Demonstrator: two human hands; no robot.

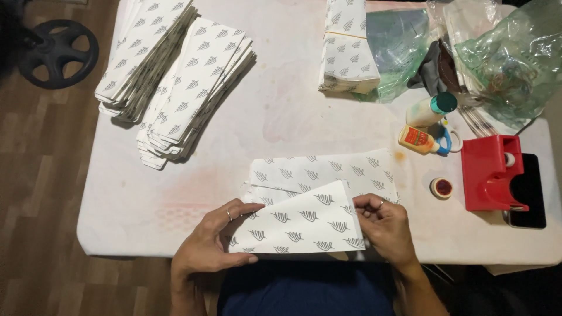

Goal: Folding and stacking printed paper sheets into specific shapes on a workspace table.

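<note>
Both hands work one sheet of white paper w/ a grey leaf print [304,225], at the near table edge. Left hand [213,243] lies on the sheet's left end — fingers spread and pressing it flat, thumb along the lower edge, a ring on one finger. Right hand [383,225] pinches the sheet's right edge btw thumb and fingertips, grip narrow and closed on the paper; ring here too. The sheet's top edge runs slanted, rising from the left hand up toward the right one, so it looks folded over — can't tell for sure how many layers.

Just beyond the held sheet, partly under it, lies a second printed sheet [328,172], flat on the white table [281,111].

Right of the right hand: a small round red-lidded pot [442,188] nearby, then a red tape dispenser [489,172] on a dark slab. Beyond those, a small orange-labelled glue bottle [417,139] and a white bottle w/ teal cap [432,109], touching or nearly so.

Far beyond the left hand — two fanned stacks of printed sheets [175,76]. Far beyond the right, a smaller upright-looking printed stack [348,50] beside green plastic bags [509,58].
</note>
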